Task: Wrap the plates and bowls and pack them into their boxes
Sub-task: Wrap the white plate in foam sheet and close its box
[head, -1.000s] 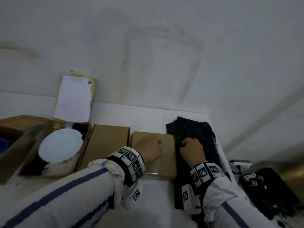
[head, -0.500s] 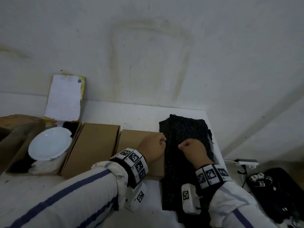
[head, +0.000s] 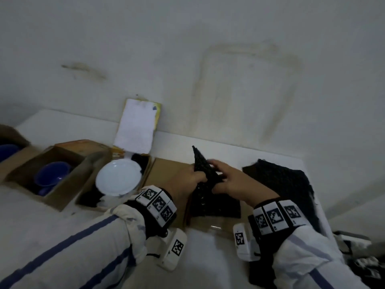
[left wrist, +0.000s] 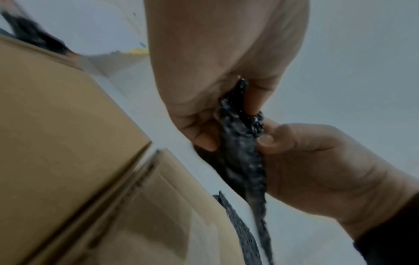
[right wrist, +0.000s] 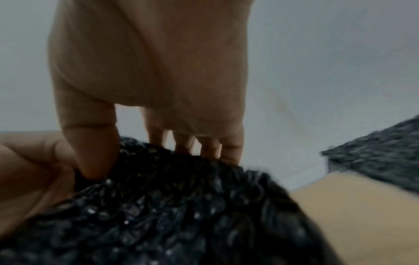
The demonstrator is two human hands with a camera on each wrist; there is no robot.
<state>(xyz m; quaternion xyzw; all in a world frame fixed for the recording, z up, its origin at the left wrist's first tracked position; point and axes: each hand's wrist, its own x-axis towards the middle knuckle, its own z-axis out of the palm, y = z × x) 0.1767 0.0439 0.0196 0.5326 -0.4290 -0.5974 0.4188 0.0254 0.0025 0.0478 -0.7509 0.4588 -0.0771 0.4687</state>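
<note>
1. Bubble wrap sheet (head: 205, 174), black, is held at centre frame of the head view, lifted above a closed brown box (head: 166, 180); one corner points up toward the wall.
2. Left hand (head: 185, 180) grips the sheet's edge; in the left wrist view its thumb and curled fingers (left wrist: 204, 141) pinch the black material (left wrist: 242, 143).
3. Right hand (head: 233, 182) holds the same sheet from the right side; in the right wrist view the thumb lies on the near face and the fingertips (right wrist: 209, 148) fold over the far edge of the wrap (right wrist: 170, 206).
4. Further black wrap (head: 281, 184) lies flat on the white table (head: 208, 257), right of centre, just beside the hands.
5. White plate (head: 118, 177) sits in an open box (head: 87, 197) left of centre, on black and white padding.
6. Blue bowl (head: 52, 174) sits in another open box (head: 60, 201) at left; a second blue item (head: 8, 150) shows at the far left edge, partly cut off.
7. White sheet (head: 135, 126) on a yellow-edged backing leans on the wall, upper centre-left.
8. Writing: none legible. Wrist bands (head: 158, 202) carry black-and-white square coded markers only.
</note>
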